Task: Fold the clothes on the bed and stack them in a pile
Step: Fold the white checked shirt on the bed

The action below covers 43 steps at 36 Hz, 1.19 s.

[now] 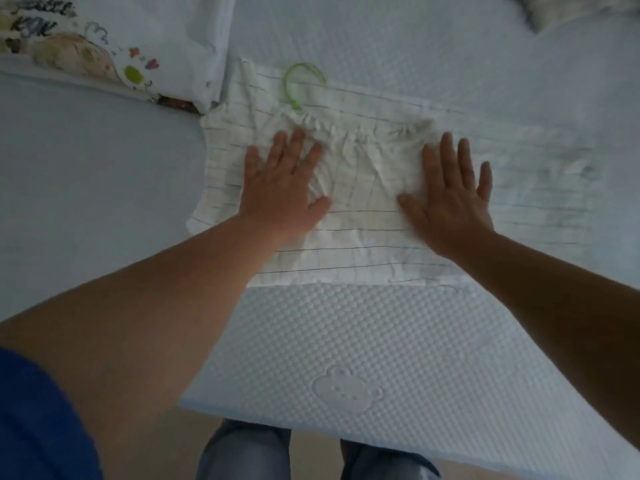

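Smoothing: flattening striped white garment (349, 216) on bed (381, 341) before next fold
Left hand (280, 188): fingers straight, palm pressing cloth, grasping nothing
Right hand (450, 199): same, flat on cloth
How-to: sweep outward from centre, keep edges squared
Garment: thin dark lines, gathered ruffle mid-way, wrinkled, lying near bed's front edge
Green hanger (298, 81): at garment's far edge
Printed white garment (104, 46): far left

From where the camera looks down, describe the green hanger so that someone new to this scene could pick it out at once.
Start at the bed, then find the white striped garment that both hands flatten. At its far edge lies the green hanger, a thin curved hook, the only bright green plastic thing there.
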{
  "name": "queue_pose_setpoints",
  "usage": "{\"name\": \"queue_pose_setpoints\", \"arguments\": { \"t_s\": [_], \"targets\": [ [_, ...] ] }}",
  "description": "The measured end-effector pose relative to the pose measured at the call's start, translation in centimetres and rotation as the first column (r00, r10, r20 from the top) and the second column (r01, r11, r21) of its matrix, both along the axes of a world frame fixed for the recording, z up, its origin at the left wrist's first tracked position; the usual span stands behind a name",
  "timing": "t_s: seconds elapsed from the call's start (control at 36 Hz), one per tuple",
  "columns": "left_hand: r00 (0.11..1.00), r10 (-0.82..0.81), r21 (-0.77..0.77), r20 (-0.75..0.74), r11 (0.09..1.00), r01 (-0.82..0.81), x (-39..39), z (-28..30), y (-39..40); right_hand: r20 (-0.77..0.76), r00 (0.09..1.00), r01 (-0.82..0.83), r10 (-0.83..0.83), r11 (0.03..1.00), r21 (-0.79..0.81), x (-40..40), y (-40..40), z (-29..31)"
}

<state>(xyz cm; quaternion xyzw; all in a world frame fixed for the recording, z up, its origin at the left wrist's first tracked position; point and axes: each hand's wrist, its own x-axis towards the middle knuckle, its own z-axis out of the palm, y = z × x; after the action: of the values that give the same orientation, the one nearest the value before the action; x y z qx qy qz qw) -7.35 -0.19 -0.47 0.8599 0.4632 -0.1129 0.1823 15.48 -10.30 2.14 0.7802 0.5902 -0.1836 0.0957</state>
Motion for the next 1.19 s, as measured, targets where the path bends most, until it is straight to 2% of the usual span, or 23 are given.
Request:
{"name": "queue_pose_setpoints", "arguments": {
  "t_s": [0.17,0.25,0.33,0.44,0.53,0.58,0.67,0.78,0.86,1.03,1.19],
  "targets": [
    [0.999,0.032,0.011,-0.029,0.999,-0.032,1.0,0.8,-0.3,0.057,0.961,0.275,-0.269,0.953,-0.129,4.5,-7.8,-0.7],
    [0.997,0.025,0.04,-0.077,0.999,-0.022,1.5,0.7,-0.5,0.049,0.927,0.376,-0.373,0.916,-0.142,6.3,-11.4,-0.7],
    [0.995,0.022,0.073,-0.095,0.997,-0.015,2.4,1.0,-1.3,0.038,0.914,0.405,-0.403,0.905,-0.133,7.6,-13.6,-0.4],
    [1.0,0.007,0.116,-0.013,0.993,-0.005,4.3,2.0,-2.9,0.01,0.913,0.407,-0.409,0.905,-0.122,8.4,-15.0,-0.3],
    [0.999,-0.045,0.087,0.027,0.995,0.042,5.9,2.6,-4.0,-0.017,0.896,0.442,-0.444,0.894,-0.07,8.4,-15.4,-0.2],
    [0.992,-0.097,0.075,0.079,0.993,0.091,6.9,3.0,-4.9,-0.071,0.842,0.538,-0.535,0.843,0.031,8.5,-15.2,-0.1],
    [0.968,-0.169,0.071,0.183,0.985,0.159,7.7,3.4,-7.4,-0.158,0.718,0.695,-0.678,0.709,0.119,9.4,-14.8,0.5],
    [0.935,-0.297,0.05,0.195,0.955,0.293,6.9,3.7,-11.8,-0.176,0.573,0.818,-0.8,0.573,0.059,11.0,-15.1,1.4],
    [0.946,-0.289,-0.023,0.144,0.955,0.295,6.6,3.5,-13.4,-0.198,0.483,0.869,-0.853,0.495,-0.014,12.1,-15.2,2.0],
    [0.966,-0.215,-0.065,0.142,0.972,0.225,7.2,3.2,-12.8,-0.308,0.419,0.858,-0.854,0.484,-0.174,15.1,-15.3,2.9],
    [0.961,-0.153,-0.066,0.229,0.983,0.172,7.5,3.9,-12.3,-0.415,0.346,0.804,-0.842,0.494,-0.33,17.2,-15.1,3.2]
  ]
}}
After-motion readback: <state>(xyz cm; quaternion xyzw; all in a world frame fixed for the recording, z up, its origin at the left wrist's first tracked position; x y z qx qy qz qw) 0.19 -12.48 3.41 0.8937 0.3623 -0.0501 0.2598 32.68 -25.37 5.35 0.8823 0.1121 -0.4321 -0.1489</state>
